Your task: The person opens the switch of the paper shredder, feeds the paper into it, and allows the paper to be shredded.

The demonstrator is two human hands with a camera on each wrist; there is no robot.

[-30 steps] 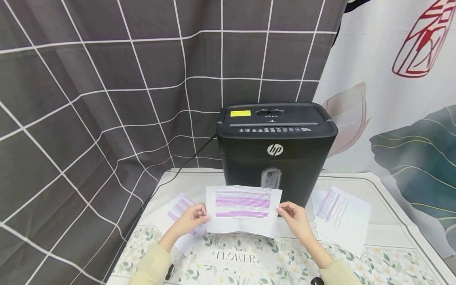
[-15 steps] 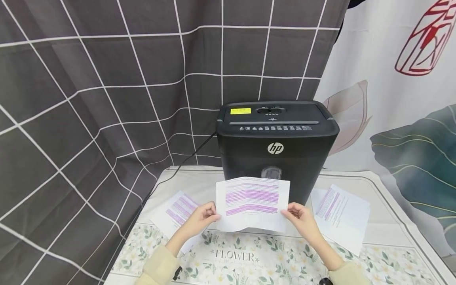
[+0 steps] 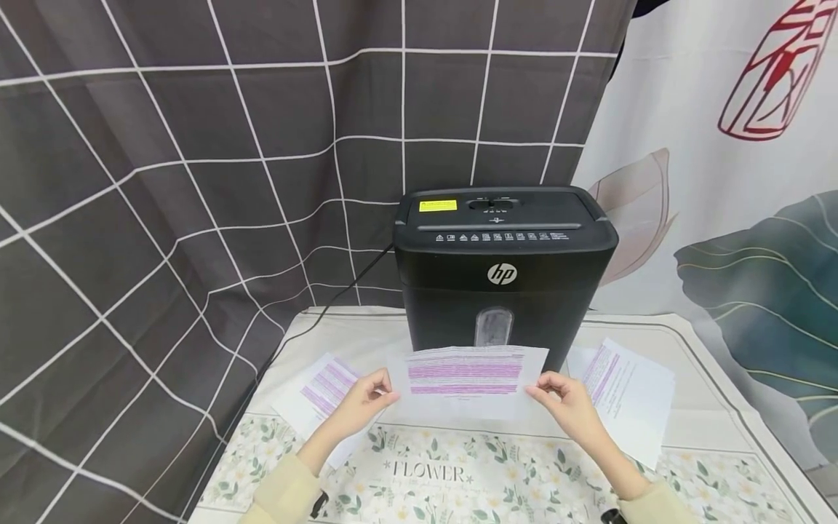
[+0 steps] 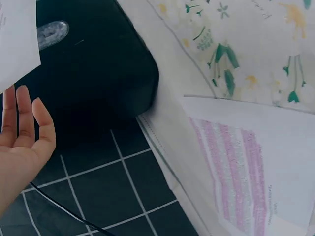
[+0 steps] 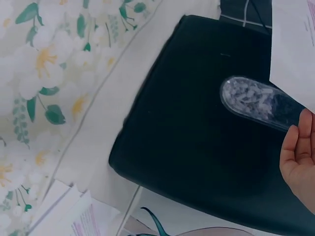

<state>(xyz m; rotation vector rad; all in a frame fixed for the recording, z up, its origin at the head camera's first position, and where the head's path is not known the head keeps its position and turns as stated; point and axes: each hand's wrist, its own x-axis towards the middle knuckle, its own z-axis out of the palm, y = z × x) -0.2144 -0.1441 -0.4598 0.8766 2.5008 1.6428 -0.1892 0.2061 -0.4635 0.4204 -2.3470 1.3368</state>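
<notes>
A sheet of paper (image 3: 465, 378) with purple-highlighted lines of print is held up in front of the black HP paper shredder (image 3: 445, 291). My left hand (image 3: 363, 402) pinches its left edge, and my right hand (image 3: 571, 407) pinches the right edge. In the left wrist view, the left hand (image 4: 27, 132) shows several curled fingers just below a corner of the sheet (image 4: 17, 44). Only part of the right hand (image 5: 300, 157) appears in the right wrist view, under the sheet (image 5: 295, 49). Shredded bits show through the shredder's oval window (image 5: 251, 98).
Highlighted papers (image 3: 314, 389) lie on the table at left, with another pile (image 3: 635, 407) at right. A black cord (image 3: 327, 309) runs from the shredder down the left side. Behind stands a dark grid curtain (image 3: 275, 145); a floral cloth (image 3: 419, 495) covers the table's front.
The sheet and both hands have shifted right. Over the first half second the sheet rose and bowed; now it is lower again, stretched flatter, with the hands farther apart.
</notes>
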